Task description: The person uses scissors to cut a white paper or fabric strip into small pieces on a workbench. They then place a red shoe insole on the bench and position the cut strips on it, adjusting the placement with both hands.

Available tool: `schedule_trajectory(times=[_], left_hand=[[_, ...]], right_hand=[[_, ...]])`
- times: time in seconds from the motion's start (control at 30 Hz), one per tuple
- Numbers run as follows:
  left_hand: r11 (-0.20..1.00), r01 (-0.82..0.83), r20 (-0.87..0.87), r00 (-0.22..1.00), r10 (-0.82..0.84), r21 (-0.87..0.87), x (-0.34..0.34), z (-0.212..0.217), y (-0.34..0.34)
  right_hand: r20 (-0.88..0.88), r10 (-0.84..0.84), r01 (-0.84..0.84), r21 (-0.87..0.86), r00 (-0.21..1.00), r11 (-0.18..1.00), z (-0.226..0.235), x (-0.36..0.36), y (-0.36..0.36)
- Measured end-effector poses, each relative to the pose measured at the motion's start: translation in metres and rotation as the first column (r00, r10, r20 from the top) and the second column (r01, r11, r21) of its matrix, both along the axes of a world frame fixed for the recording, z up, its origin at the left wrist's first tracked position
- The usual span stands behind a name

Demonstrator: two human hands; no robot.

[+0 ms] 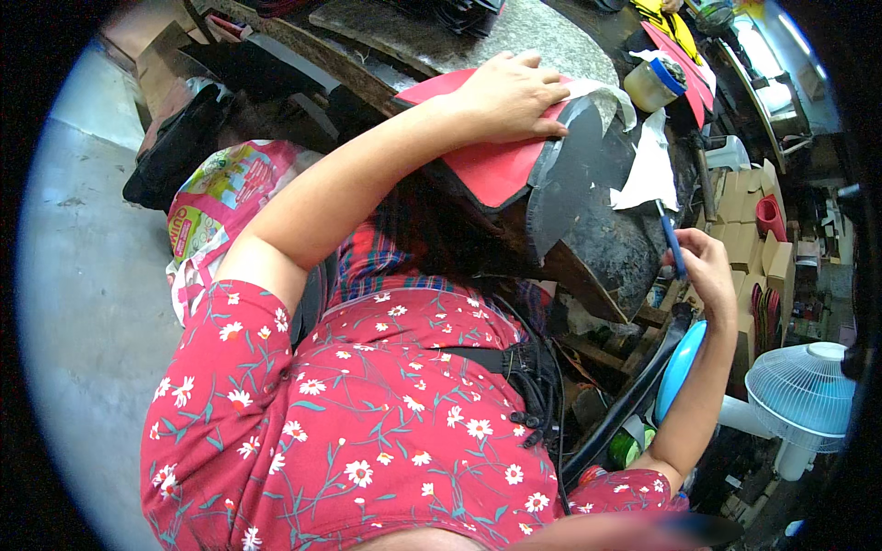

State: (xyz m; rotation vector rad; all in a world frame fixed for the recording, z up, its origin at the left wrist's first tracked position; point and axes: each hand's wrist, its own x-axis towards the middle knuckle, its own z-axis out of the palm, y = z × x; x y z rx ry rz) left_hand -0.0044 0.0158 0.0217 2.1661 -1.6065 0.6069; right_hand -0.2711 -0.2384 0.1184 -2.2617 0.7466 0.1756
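My left hand (514, 96) lies flat with its fingers stretched over a red sheet piece (487, 174), pressing near its far edge. Next to the fingertips a white strip (611, 95) curls up. Beside the red piece is a dark grey piece (583, 151) with a curved edge; whether the two are joined I cannot tell. My right hand (707, 266) is closed on a thin blue-handled tool (673, 241). The tool's narrow tip meets the lower edge of a jagged white scrap (650, 170) on the dark worktop (602, 234). What kind of tip it has is too small to tell.
A jar with a blue rim (655, 84) stands beyond the white scrap. Further right are cardboard boxes (740, 207), a white fan (804, 395) and a blue round object (680, 367) by my right forearm. A printed bag (230, 197) sits at my left.
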Motion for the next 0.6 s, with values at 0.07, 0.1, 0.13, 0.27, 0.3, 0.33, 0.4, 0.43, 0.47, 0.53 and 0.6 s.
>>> schedule_trajectory(times=[0.07, 0.1, 0.13, 0.27, 0.3, 0.33, 0.4, 0.43, 0.47, 0.53, 0.6], left_hand=[[1.000, 0.021, 0.015, 1.000, -0.021, -0.008, 0.002, 0.000, -0.010], [1.000, 0.026, 0.015, 1.000, -0.026, 0.011, 0.004, 0.000, -0.016], [1.000, 0.005, 0.019, 1.000, -0.005, 0.019, 0.005, 0.000, -0.022], [0.998, -0.030, -0.040, 0.999, 0.032, 0.055, 0.008, -0.001, -0.035], [0.999, -0.018, -0.044, 0.999, 0.019, 0.027, 0.009, -0.003, -0.035], [1.000, -0.005, -0.048, 0.999, 0.005, -0.001, 0.011, -0.004, -0.036], [0.997, 0.011, -0.114, 0.993, -0.020, -0.081, 0.014, -0.009, -0.038], [0.991, 0.012, -0.174, 0.984, -0.035, -0.135, 0.017, -0.010, -0.039], [0.982, 0.009, -0.232, 0.971, -0.053, -0.189, 0.019, -0.012, -0.039], [0.975, 0.018, -0.273, 0.959, -0.079, -0.221, 0.022, -0.016, -0.039], [0.966, 0.006, -0.299, 0.950, -0.085, -0.257, 0.023, -0.018, -0.038]], right_hand=[[0.003, 0.012, -0.012, 0.054, 1.000, 0.998, 0.009, 0.001, 0.002], [0.019, 0.038, -0.040, 0.114, 0.999, 0.993, 0.012, 0.002, 0.004], [-0.013, 0.024, -0.022, 0.123, 1.000, 0.992, 0.016, 0.004, 0.005], [-0.151, 0.056, -0.051, 0.037, 0.987, 0.998, 0.034, 0.000, 0.008], [-0.137, 0.081, -0.073, 0.065, 0.987, 0.995, 0.038, -0.003, 0.009], [-0.146, 0.089, -0.079, 0.072, 0.985, 0.994, 0.044, -0.007, 0.009], [-0.157, 0.097, -0.083, 0.094, 0.983, 0.992, 0.056, -0.015, 0.010], [-0.136, 0.099, -0.087, 0.092, 0.986, 0.992, 0.062, -0.018, 0.010], [-0.108, 0.112, -0.102, 0.097, 0.988, 0.990, 0.067, -0.020, 0.011], [-0.071, 0.131, -0.124, 0.100, 0.989, 0.987, 0.072, -0.020, 0.012], [0.040, 0.128, -0.129, 0.024, 0.991, 0.991, 0.063, -0.008, 0.012]])
